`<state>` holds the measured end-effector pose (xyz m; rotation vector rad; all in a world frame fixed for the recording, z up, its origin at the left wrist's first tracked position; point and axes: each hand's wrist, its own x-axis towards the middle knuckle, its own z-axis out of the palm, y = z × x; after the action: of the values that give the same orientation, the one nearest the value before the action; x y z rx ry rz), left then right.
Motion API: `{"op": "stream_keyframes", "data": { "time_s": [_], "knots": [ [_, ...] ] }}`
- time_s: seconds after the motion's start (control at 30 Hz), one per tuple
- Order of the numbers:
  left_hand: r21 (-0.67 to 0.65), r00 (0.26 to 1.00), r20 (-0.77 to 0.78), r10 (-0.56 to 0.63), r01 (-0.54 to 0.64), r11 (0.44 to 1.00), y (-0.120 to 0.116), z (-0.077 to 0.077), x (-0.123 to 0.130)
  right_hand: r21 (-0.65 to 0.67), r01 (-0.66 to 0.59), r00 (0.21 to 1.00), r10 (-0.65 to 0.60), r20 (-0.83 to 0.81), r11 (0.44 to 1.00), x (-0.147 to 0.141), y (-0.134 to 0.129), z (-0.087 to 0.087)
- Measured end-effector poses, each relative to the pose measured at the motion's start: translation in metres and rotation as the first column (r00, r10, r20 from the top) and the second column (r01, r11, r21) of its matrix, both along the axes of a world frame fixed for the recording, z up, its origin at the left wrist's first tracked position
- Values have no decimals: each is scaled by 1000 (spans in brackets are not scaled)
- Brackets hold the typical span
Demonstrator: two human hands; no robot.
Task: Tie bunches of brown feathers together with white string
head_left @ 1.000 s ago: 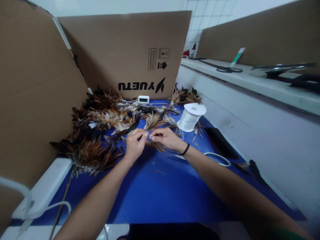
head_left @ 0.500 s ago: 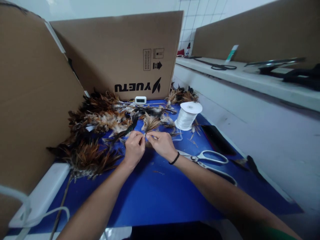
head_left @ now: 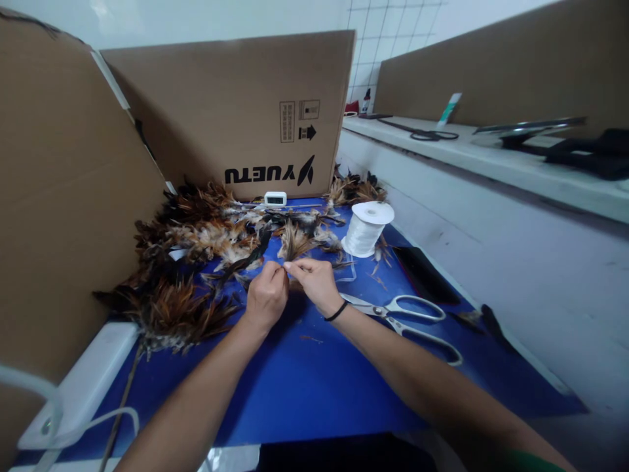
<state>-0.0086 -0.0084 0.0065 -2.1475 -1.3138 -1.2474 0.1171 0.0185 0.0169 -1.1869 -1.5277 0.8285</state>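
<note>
A small bunch of brown and cream feathers (head_left: 295,241) fans upward just beyond my fingertips. My left hand (head_left: 266,293) is closed like a fist, knuckles up, at the lower end of the bunch. Against it, my right hand (head_left: 317,282) pinches the same end between thumb and fingers. The quill ends, and any thread round them, are hidden by my fingers. Metal scissors (head_left: 388,311) with blades apart lie by my right wrist. A white ribbon spool (head_left: 367,229) stands beyond my right hand.
Heaped feathers (head_left: 179,301) cover the table's left side. Loose feathers, a small white digital clock (head_left: 275,199) and a cardboard panel (head_left: 221,111) are behind. A black flat object (head_left: 425,274) lies on the right. A ledge (head_left: 491,157) holds black scissors (head_left: 432,136) and a glue stick (head_left: 449,109).
My left hand has rolled from a fingertip pinch into a tighter fist, knuckles up, close against my right fingers. The bunch stays in the same place; the view has shifted slightly.
</note>
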Motion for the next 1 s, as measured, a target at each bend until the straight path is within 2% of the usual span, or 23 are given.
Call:
{"op": "stream_keyframes", "data": {
  "time_s": [0.1, 0.17, 0.27, 0.33, 0.4, 0.5, 0.53, 0.57, 0.6, 0.67, 0.83, 1.0],
  "knots": [
    [-21, 999, -13, -51, 51, 998, -1, 0, 1, -58, -25, 994, 18, -112, 998, 2, 1, 0],
    [-46, 995, 45, -92, 94, 995, -2, 3, 2, -97, -58, 982, 39, -187, 994, 5, 0, 3],
    [-128, 955, 257, -144, 182, 975, -5, 12, 3, -146, -132, 954, 86, -286, 981, 12, -3, 11],
    [-236, 889, 428, -162, 283, 930, -5, 15, 4, -162, -181, 934, 118, -337, 970, 17, -4, 15],
    [-327, 770, 621, -150, 427, 843, -3, 15, 5, -193, -231, 909, 141, -393, 954, 21, -6, 18],
    [-326, 450, 892, -24, 681, 656, 0, 9, 8, -254, -321, 866, 174, -469, 912, 25, -9, 23],
    [-296, 353, 935, 25, 742, 601, 1, 8, 9, -263, -341, 858, 185, -478, 903, 26, -10, 24],
    [-271, 287, 956, 61, 783, 559, 2, 7, 10, -263, -351, 856, 195, -479, 899, 26, -10, 25],
    [-256, 256, 964, 77, 803, 538, 2, 6, 11, -258, -353, 858, 201, -473, 900, 26, -10, 25],
    [-256, 258, 963, 75, 799, 544, 1, 6, 12, -248, -347, 862, 204, -464, 905, 27, -9, 24],
    [-306, 331, 941, 77, 726, 616, 2, 7, 10, -250, -339, 873, 204, -442, 907, 29, -4, 20],
    [-358, 465, 885, 36, 629, 690, 3, 5, 7, -265, -422, 839, 263, -477, 867, 29, -2, 16]
  ]
}}
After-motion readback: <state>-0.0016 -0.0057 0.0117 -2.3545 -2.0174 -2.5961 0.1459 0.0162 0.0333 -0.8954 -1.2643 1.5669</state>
